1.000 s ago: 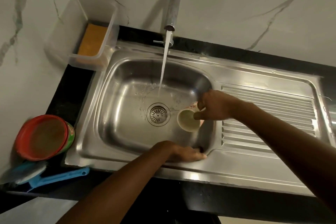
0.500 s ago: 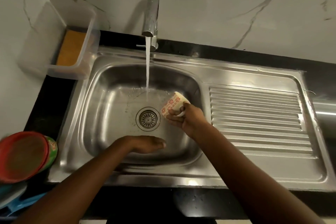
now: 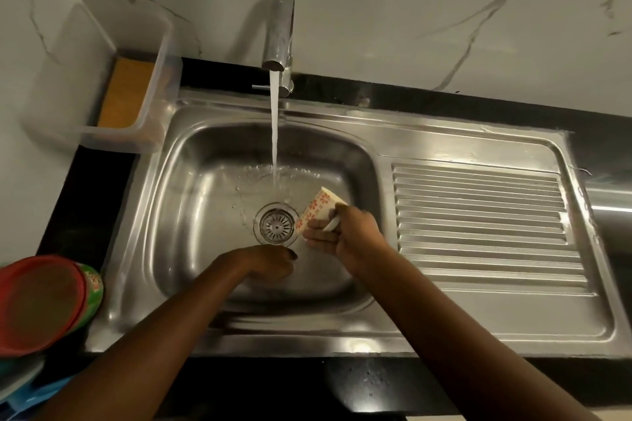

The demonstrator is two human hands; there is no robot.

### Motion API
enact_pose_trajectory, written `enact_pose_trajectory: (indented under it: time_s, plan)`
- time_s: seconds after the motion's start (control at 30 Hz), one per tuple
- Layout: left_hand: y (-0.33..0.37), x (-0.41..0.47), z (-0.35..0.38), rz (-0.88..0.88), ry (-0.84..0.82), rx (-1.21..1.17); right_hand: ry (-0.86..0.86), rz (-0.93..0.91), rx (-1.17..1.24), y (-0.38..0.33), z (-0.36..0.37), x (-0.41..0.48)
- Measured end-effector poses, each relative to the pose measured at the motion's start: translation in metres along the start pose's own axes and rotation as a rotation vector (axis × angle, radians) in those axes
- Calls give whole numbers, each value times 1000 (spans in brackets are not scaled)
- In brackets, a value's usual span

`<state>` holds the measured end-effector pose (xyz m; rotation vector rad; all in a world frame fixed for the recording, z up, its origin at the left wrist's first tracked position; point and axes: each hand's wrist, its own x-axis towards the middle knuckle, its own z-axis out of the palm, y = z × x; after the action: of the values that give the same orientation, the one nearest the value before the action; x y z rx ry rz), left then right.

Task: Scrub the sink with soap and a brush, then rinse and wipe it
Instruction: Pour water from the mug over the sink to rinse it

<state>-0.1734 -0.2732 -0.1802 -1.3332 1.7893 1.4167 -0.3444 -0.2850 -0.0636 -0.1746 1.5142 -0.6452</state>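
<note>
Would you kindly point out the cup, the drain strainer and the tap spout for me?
cup (image 3: 316, 210), head view, on its flower-patterned side wall.
drain strainer (image 3: 276, 224), head view, on the centre of its grille.
tap spout (image 3: 281, 24), head view, on its metal tube.

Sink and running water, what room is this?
Probably a kitchen: a stainless steel sink with a ribbed draining board, a chrome tap running, and a flower-patterned cup in the right hand.

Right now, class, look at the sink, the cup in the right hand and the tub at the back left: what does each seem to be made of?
Sink: likely stainless steel with a brushed finish; grey sheen, soft reflections, pressed drainer ribs.
Cup: probably glazed ceramic, though plastic is possible; smooth cream surface with printed red flowers, held by the right hand.
Tub: translucent plastic; the orange sponge shows through its cloudy walls.
</note>
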Motion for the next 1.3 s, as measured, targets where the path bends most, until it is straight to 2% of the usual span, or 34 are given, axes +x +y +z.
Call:
enact_pose_trajectory:
  time_s: [0.13,0.27,0.4,0.53,0.63,0.77,0.9,1.03,1.1,1.2,1.3]
  plan:
    - [-1,-8,-15,24,146,-64,38,-223,-212,-26,18,22]
    - [-7,-18,-22,10,278,-109,38,-281,-406,-30,8,27]
    - [-22,-23,-25,-17,426,-243,57,-240,-527,-21,-8,27]
    - [-33,-32,-29,-53,514,-314,32,-67,-616,-41,5,26]
    - [-38,-39,-34,-93,537,-364,-45,-108,-701,-60,23,25]
    - [-43,-49,-42,-110,599,-435,48,-239,-633,-69,30,38]
    - [-48,-54,-55,-120,694,-511,165,-321,-583,-42,18,36]
    - [-52,-60,-63,-106,748,-547,138,-240,-410,-16,3,32]
    - [-54,-64,-63,-99,771,-553,104,-192,-432,-10,2,31]
    - [-54,-70,-67,-74,828,-570,62,-126,-647,-11,10,29]
    - [-51,-74,-83,-22,878,-591,37,-252,-941,-11,31,26]
